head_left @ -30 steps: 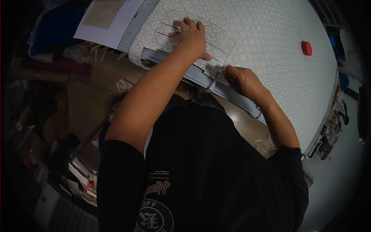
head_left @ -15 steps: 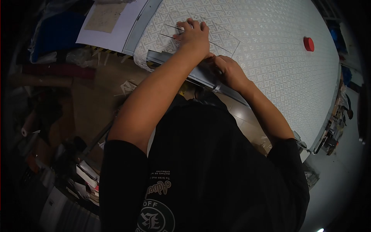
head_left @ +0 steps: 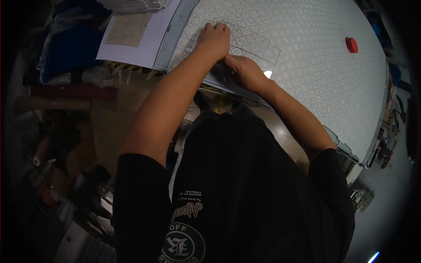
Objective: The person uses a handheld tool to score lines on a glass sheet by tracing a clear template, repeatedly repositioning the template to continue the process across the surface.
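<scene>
A clear sheet (head_left: 263,49) with thin dark edges lies on the pale, patterned covering (head_left: 302,65) near the table's front edge. My left hand (head_left: 214,38) is on the patterned surface at the sheet's left part, its fingers bent and pressed together; what they grip, if anything, is hidden. Close beside its wrist, my right hand (head_left: 245,70) is closed at the table's front edge, thumb side toward the left hand. Its curled fingers hide what they hold. A bright glint shows just right of the right hand.
A round red object (head_left: 351,45) sits on the covering at the right. At the upper left are a white sheet (head_left: 127,55), a beige piece (head_left: 128,30) and blue material (head_left: 70,52). A grey rail (head_left: 175,35) runs along the white sheet.
The view has shifted slightly. My left hand's fingers, spread before, are now drawn together. My right hand has moved a little left along the table edge.
</scene>
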{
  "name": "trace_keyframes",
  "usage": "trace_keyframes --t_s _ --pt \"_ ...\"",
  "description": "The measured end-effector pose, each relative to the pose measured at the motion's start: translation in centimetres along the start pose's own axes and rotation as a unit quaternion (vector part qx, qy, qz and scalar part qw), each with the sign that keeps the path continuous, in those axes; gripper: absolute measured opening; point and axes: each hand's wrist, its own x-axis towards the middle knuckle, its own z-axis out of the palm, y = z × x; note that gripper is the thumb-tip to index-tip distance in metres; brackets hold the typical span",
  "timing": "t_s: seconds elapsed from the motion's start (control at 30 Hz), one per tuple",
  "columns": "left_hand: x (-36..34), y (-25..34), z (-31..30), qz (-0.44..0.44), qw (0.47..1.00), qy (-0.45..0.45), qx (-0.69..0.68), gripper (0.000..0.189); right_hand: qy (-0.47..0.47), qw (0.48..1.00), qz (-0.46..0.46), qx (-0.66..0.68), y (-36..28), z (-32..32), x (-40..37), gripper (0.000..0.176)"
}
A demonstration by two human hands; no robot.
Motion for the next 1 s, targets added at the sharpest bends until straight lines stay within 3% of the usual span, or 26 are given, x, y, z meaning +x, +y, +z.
trace_keyframes --t_s 0.07,0.13,0.37,0.43,0.63,0.87,0.93,1.0 --pt "0.5 -1.7 -0.5 0.037 0.999 0.001 -0.023 0.107 0.01 1.0 0.008 0.009 -0.1 0.4 0.6 0.016" --pt "0.4 -3.5 -3.1 0.157 0.982 -0.102 0.011 0.107 -0.033 0.998 0.035 -0.046 0.0 0.2 0.2 0.016" --pt "1.3 -5.7 -2.5 0.231 0.966 -0.111 -0.024 0.105 -0.057 0.997 0.051 -0.029 -0.5 0.8 1.7 0.024" --pt "1.8 -6.2 -1.6 0.251 0.966 -0.047 -0.039 0.081 0.0 1.0 0.026 -0.003 -1.4 1.8 3.5 0.021" --pt "2.8 -6.9 -0.8 0.273 0.96 -0.046 -0.043 0.066 0.009 1.0 0.016 0.006 -0.8 4.4 5.7 0.024" --pt "2.0 -7.0 -1.5 0.272 0.959 -0.061 -0.043 0.075 0.017 0.999 0.015 0.025 0.3 5.0 5.1 0.02" --pt "1.7 -7.0 -1.5 0.269 0.959 -0.049 -0.068 0.096 -0.007 0.998 0.043 0.033 -0.1 4.9 4.8 0.029" --pt "2.0 -7.1 -1.9 0.262 0.96 -0.068 -0.07 0.098 0.013 0.999 0.019 0.03 0.0 4.9 4.9 0.029"
